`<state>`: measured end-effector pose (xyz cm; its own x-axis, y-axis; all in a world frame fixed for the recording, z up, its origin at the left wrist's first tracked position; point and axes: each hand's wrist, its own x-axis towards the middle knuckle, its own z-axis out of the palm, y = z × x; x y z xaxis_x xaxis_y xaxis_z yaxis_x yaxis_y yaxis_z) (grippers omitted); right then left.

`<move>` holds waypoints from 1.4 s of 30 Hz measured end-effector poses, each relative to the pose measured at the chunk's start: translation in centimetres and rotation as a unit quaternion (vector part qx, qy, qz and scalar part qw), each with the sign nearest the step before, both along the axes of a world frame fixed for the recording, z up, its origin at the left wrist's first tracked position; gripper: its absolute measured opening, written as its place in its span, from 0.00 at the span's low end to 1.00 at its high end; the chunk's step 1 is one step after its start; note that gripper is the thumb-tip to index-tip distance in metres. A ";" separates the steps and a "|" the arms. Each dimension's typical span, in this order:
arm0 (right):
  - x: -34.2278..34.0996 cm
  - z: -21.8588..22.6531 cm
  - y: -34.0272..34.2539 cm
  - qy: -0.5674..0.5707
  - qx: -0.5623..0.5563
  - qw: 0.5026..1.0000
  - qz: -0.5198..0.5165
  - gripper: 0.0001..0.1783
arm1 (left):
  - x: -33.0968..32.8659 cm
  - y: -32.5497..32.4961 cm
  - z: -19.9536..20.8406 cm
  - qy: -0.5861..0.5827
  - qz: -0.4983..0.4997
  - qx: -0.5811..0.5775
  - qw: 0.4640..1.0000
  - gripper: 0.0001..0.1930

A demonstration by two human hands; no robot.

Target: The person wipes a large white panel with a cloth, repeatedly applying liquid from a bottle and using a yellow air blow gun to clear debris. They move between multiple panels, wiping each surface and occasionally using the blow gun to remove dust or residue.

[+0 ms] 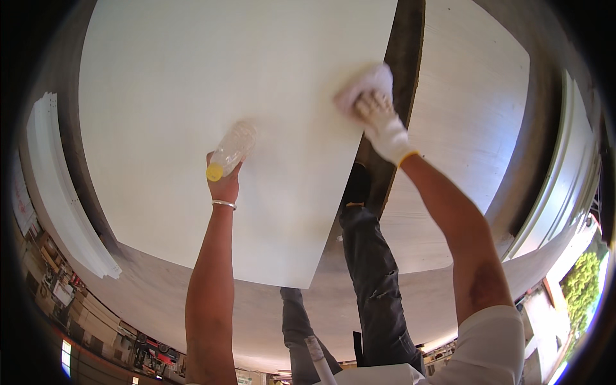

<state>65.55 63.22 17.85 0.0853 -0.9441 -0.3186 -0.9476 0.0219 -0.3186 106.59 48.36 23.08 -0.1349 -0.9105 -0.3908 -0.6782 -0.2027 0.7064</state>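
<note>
A large white panel (192, 70) spreads out below me. My left hand (224, 183), bare with a silvery bracelet at the wrist, is closed around a clear plastic bottle (235, 146) with a yellow cap. The bottle is tilted over the panel, its cap toward me; whether its far end touches the surface I cannot tell. Farther out, near the panel's right edge, my right hand (383, 127) wears a white knit glove with a yellow cuff. Under its fingers is a pale pinkish cloth (364, 86), pressed on the panel and slightly blurred by motion.
A second white panel (468, 109) lies to the right across a dark gap, where one of my feet (357, 186) stands. Long white strips (67, 186) lie at the far left, and another pale panel (545, 167) at the far right. Cluttered shelves (70, 289) line the lower left.
</note>
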 end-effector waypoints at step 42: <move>1.9 -4.5 -5.0 0.071 -0.218 0.957 -0.176 0.29 | 7.9 33.9 17.3 0.094 0.314 0.115 0.938 0.28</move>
<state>67.45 58.24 13.38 -0.2784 -0.9520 0.1271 -0.9403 0.2432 -0.2381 114.44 82.29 40.36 0.3135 -0.7274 -0.6104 -0.2413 -0.6828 0.6897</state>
